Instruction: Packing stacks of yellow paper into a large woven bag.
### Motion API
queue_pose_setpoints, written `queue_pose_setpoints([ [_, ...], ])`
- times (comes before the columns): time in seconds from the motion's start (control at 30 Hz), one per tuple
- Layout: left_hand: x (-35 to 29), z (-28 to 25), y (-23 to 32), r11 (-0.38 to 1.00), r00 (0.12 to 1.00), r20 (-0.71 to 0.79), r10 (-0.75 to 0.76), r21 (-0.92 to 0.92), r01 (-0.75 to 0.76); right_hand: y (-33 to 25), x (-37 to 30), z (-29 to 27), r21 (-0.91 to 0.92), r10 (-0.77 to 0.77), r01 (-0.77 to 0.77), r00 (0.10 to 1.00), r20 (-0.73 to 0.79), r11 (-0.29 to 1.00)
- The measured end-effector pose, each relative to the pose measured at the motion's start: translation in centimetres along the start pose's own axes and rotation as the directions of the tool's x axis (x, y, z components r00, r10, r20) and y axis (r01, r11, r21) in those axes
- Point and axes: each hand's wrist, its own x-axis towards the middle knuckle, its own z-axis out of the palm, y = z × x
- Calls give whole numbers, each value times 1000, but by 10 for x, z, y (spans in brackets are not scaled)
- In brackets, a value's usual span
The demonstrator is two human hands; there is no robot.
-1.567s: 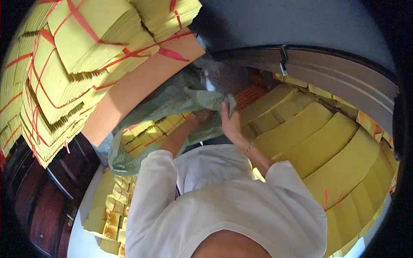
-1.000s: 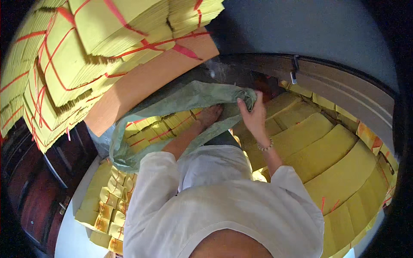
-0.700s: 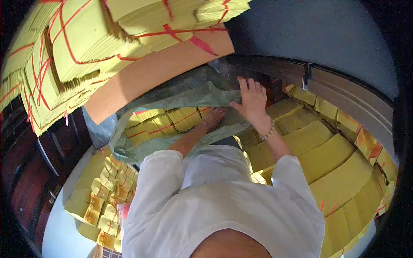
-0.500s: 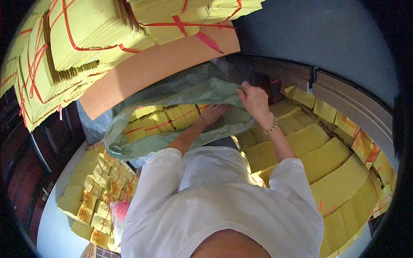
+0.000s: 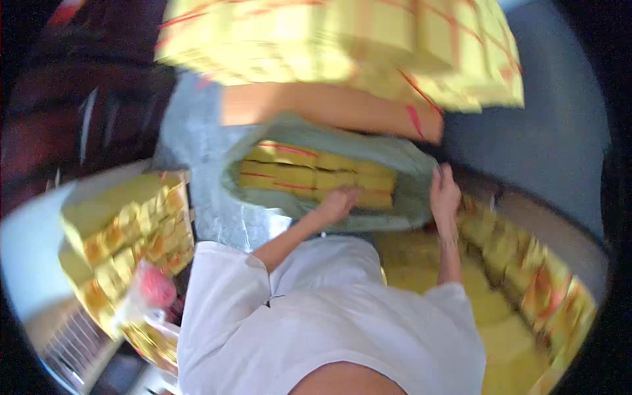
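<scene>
A green woven sack (image 5: 408, 171) lies open in front of the person, yellow paper bundles (image 5: 316, 172) tied with red string packed inside. The left hand (image 5: 339, 201) rests on the bundles, fingers loosely together; the right hand (image 5: 445, 194) grips the sack's rim.

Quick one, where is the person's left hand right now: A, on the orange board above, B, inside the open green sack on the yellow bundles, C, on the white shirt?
B: the left hand lies on the yellow bundles inside the open green sack.
</scene>
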Motion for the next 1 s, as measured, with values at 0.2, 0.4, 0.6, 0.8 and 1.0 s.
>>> queue_pose_setpoints([
  [0.2,-93,-59,1,936,912,-212,-351,-66,345,-62,-14,5,-132,-357,367,929,95,921],
  [0.4,-167,-79,2,937,781,-524,-340,-115,331,-95,-12,109,-759,-810,535,586,16,372],
  [0.6,-222,-64,-1,885,597,-664,-451,-242,398,-92,85,256,-962,-978,215,160,-133,166],
  [0.8,-228,-53,11,841,580,-610,-540,-369,395,-157,122,311,-818,-925,-518,-123,360,-250],
  [1.0,-207,-16,-8,851,545,-656,-522,-355,388,-121,128,262,46,-530,-943,224,818,-328],
])
